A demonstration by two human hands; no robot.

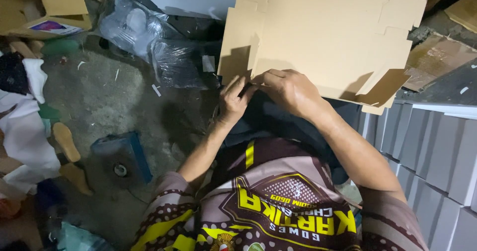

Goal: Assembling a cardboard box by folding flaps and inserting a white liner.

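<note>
both hands (263,94) pinching cardboard sheet (318,32) near edge

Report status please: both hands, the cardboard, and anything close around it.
Left hand and right hand both pinching near edge of flat cardboard sheet. Sheet unfolded, flaps out. Plastic bags to the left, grey stacked boxes to the right.
</note>
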